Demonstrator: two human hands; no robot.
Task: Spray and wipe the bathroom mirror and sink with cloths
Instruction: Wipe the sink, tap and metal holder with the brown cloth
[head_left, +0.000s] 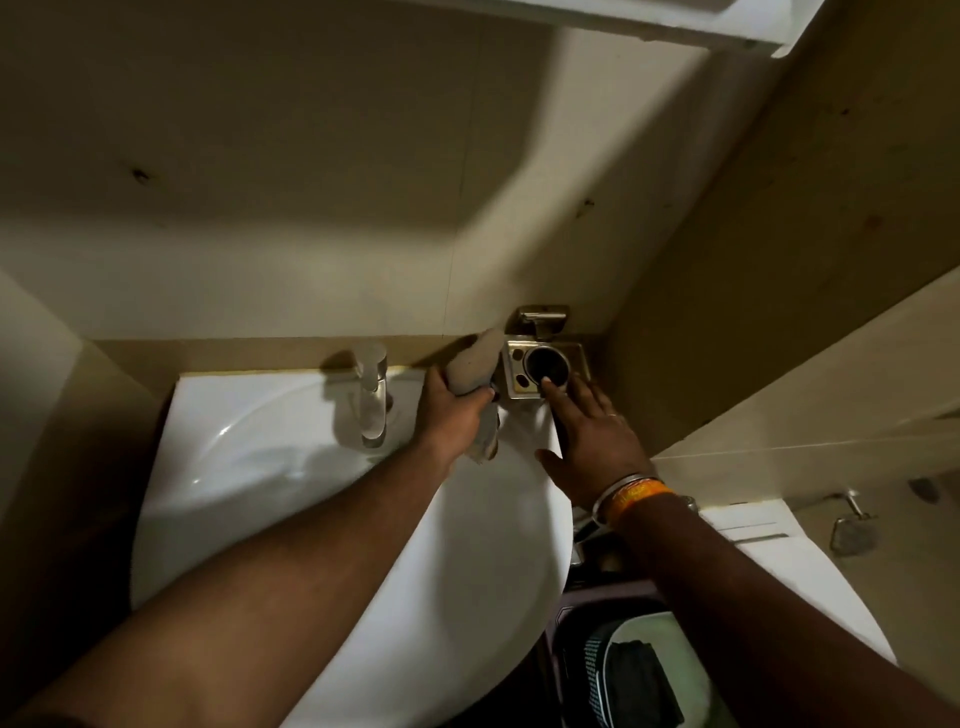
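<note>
A white sink (291, 519) is seen from above, set against a beige tiled wall (260, 208), with a metal tap (371, 395) standing at its back edge. A grey cloth (475, 374) is gripped by the left hand (452, 415) at the back right corner of the sink; the fingers are curled round the bunched cloth, whose upper end is pushed up against the wall beside a metal holder (543, 366), while its lower end hangs down past the palm over the sink rim. The holder is fixed in the corner where the two walls meet, and a dark round opening is seen in its middle. The right hand (592, 441) is stretched towards the holder with its fingers straight and slightly spread; the tip of the forefinger is laid on the front edge of the round opening, and the thumb is held out to the side above the sink rim. A metal bangle and an orange band (636, 491) are worn on the right wrist. The lower edge of a white cabinet (675, 21) is seen at the top; the mirror cannot be made out. A dark bin (623, 670) is seen below, between the sink and a white toilet (789, 561).
</note>
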